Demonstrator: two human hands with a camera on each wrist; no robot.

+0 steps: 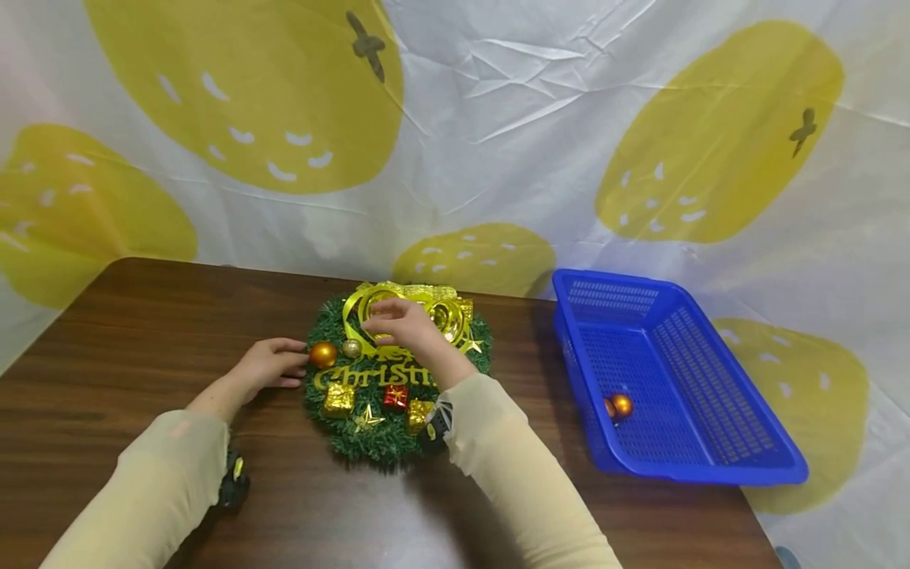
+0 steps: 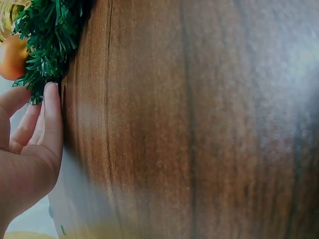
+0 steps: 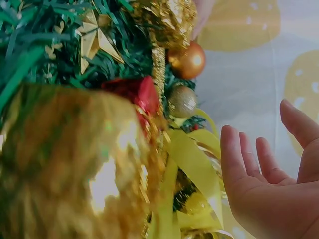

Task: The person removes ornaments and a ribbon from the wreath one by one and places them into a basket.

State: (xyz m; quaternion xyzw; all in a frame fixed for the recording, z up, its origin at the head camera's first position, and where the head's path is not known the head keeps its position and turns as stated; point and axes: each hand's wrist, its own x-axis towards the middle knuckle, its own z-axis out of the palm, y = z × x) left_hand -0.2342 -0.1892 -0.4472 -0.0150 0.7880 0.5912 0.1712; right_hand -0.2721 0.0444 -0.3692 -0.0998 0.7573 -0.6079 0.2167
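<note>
Round green tinsel wreath (image 1: 384, 450) lies on brown wood-grain tbl (image 1: 142, 340). Hands apart, gripping nothing: L hand (image 1: 267, 367), fingers loosely extended, at wreath's L edge; R hand (image 1: 408, 324), fingers slightly bent, over its top. Poss. risks: L push could shift wreath or dislodge shiny orange ball (image 1: 323, 355) on its L; cream sheer R sleeve (image 1: 529, 466) could snag gold foil gift box (image 1: 418, 415), wreath's lower R. Gold lettering (image 1: 362, 375) mid-wreath: "Christ…" legible, rest blocked; no brand seen.

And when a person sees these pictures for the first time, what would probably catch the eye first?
Probably the green wreath on the brown table, with gold lettering across its middle, the left hand at its left edge and the right hand over its upper part. Next, the bright blue basket to its right, with orange balls inside. Behind, large yellow shapes stand out on the white cloth.
</note>
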